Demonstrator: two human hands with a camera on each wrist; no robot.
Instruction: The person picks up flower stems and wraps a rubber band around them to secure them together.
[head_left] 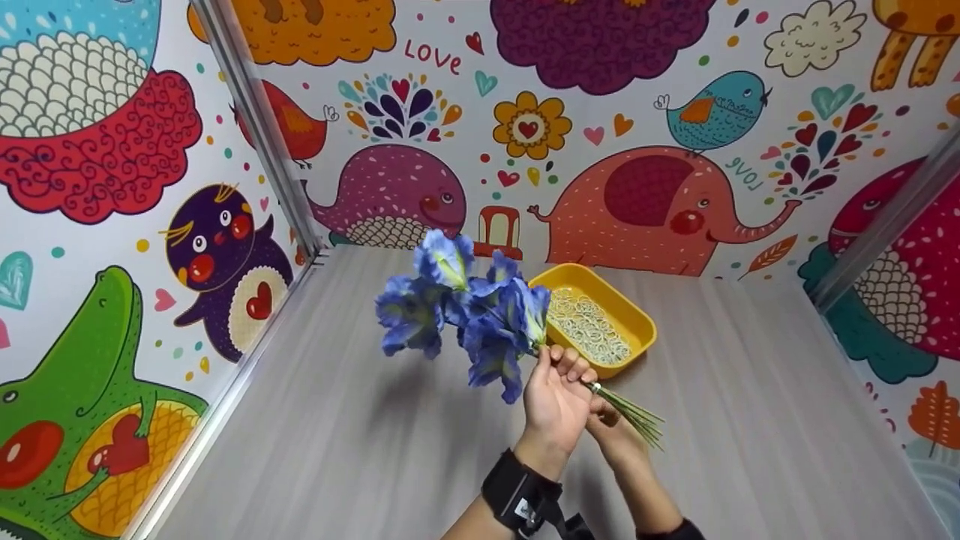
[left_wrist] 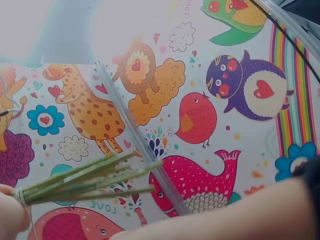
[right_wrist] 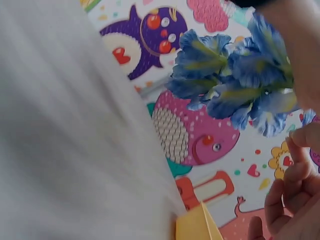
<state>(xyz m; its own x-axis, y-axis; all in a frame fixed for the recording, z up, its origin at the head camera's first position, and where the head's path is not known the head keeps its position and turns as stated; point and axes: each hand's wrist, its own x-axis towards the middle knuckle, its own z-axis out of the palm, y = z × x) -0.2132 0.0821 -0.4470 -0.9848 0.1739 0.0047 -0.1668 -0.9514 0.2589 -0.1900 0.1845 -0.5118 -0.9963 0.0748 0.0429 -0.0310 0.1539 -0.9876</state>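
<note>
My left hand grips a bunch of blue artificial irises just below the blooms, fingers curled round the stems. The flowers point to the upper left, the green stem ends to the lower right. A pale rubber band circles the stems beside the left hand, and a thin strand of it runs downward in the left wrist view. Close under the stems, my right hand has its fingers curled at the band, partly hidden behind the left hand. Its fingers show at the right wrist view's lower right.
Behind the hands stands a yellow tub with many loose pale rubber bands in it. The grey wood-grain table is bordered by walls printed with cartoon animals and by metal corner posts.
</note>
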